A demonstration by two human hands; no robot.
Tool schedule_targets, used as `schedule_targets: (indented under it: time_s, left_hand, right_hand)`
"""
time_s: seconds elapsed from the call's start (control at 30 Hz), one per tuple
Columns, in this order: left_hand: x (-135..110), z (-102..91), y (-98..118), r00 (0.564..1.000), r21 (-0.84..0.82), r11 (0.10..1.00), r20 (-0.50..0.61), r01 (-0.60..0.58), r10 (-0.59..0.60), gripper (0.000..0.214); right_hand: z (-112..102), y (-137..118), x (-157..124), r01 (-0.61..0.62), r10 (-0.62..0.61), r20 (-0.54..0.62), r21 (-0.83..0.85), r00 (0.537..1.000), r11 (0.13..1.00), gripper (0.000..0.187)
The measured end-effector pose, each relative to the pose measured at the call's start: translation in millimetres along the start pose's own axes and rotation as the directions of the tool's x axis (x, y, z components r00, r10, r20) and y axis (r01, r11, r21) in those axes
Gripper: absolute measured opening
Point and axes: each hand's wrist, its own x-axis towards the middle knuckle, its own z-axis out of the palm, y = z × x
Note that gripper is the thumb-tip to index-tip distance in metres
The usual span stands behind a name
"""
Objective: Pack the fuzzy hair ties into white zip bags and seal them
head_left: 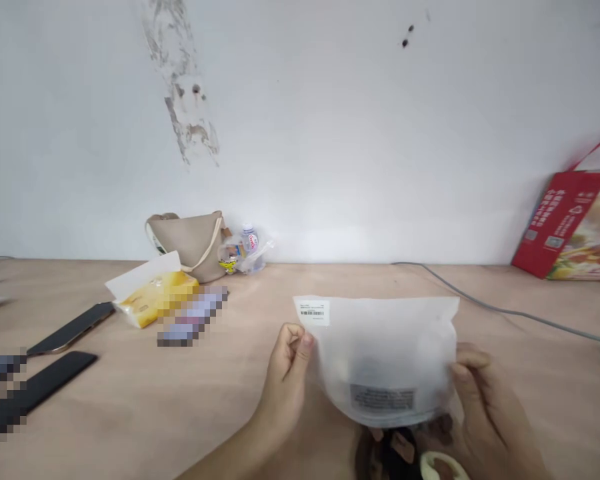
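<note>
A frosted, translucent plastic bag [390,347] is held up over the table, spread between both hands. It carries a white barcode label [314,312] at its upper left and a grey printed patch [383,398] low down. My left hand [287,373] pinches the bag's left edge between thumb and fingers. My right hand [487,400], slightly blurred, grips the right edge. Below the bag, at the bottom of the view, lie dark items [397,453] and a pale yellow ring-shaped item [443,465], partly cut off. What is inside the bag cannot be made out.
Phones [75,327] and a yellow tissue pack [160,297] lie on the left. By the wall stand a beige handbag [193,240] and a clear bottle [250,247] with plastic wrapping. A grey cable [485,303] runs right, below a red shopping bag [570,220].
</note>
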Motion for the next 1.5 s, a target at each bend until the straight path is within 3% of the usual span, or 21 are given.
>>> schedule_targets:
  time_s: [0.2, 0.33, 0.47, 0.57, 0.67, 0.77, 0.87, 1.0, 1.17, 1.27, 1.37, 1.5]
  left_hand:
    - [17.8, -4.1, -0.6, 0.988, 0.084, 0.996, 0.151, 0.028, -0.041, 0.042]
    - [20.4, -4.4, -2.8, 0.993, 0.003, 0.994, 0.046, 0.105, -0.105, 0.043]
    - [31.4, -7.1, -12.1, 0.98, -0.131, 0.973, -0.038, 0.19, -0.197, 0.04]
    - [38.6, -9.1, -20.1, 0.962, -0.213, 0.946, -0.071, 0.245, -0.265, 0.03]
    - [43.3, -9.3, -24.4, 0.913, -0.311, 0.884, -0.102, 0.349, -0.396, 0.018]
    - [48.7, -10.1, -25.0, 0.858, -0.398, 0.813, -0.108, 0.425, -0.502, 0.025]
    - [53.4, -12.6, -23.3, 0.838, -0.455, 0.776, -0.109, 0.436, -0.535, 0.033]
    - [51.3, -13.1, -14.5, 0.867, -0.478, 0.792, -0.117, 0.379, -0.485, 0.033]
    - [43.2, -7.5, 5.2, 0.919, -0.496, 0.821, -0.103, 0.283, -0.38, 0.027]
    - [45.9, -7.7, 11.3, 0.908, -0.563, 0.77, -0.081, 0.299, -0.411, 0.03]
    - [51.8, -10.9, 8.4, 0.877, -0.608, 0.717, -0.07, 0.341, -0.476, 0.035]
    - [54.5, -7.5, -8.0, 0.857, -0.613, 0.692, -0.047, 0.381, -0.514, 0.036]
  right_hand:
    - [-0.1, -5.0, 13.7, -0.106, 0.105, 0.017, 0.037, 0.994, 0.994, 0.028]
    - [-6.6, 7.1, 23.8, -0.175, 0.156, 0.172, 0.104, 0.973, 0.979, 0.032]
    - [-5.6, 8.8, 34.2, -0.284, 0.222, 0.431, 0.085, 0.875, 0.955, 0.039]
    - [-1.4, 5.3, 33.8, -0.304, 0.232, 0.559, 0.038, 0.796, 0.952, 0.043]
    - [3.9, 9.4, 29.1, -0.294, 0.21, 0.618, 0.036, 0.758, 0.955, 0.046]
    - [10.5, 17.7, 26.9, -0.33, 0.23, 0.628, 0.046, 0.743, 0.943, 0.048]
    - [18.0, 18.1, 30.6, -0.337, 0.198, 0.677, 0.078, 0.709, 0.938, 0.045]
    - [26.6, 9.4, 35.3, -0.322, 0.142, 0.674, 0.149, 0.724, 0.935, 0.038]
    - [30.4, 18.7, 27.8, -0.349, 0.2, 0.544, 0.185, 0.815, 0.919, 0.027]
    - [29.9, 27.4, 25.3, -0.36, 0.228, 0.473, 0.209, 0.851, 0.909, 0.029]
    - [29.3, 25.6, 29.8, -0.363, 0.232, 0.5, 0.181, 0.834, 0.914, 0.032]
    - [32.7, 14.6, 40.5, -0.318, 0.169, 0.65, 0.118, 0.741, 0.941, 0.042]
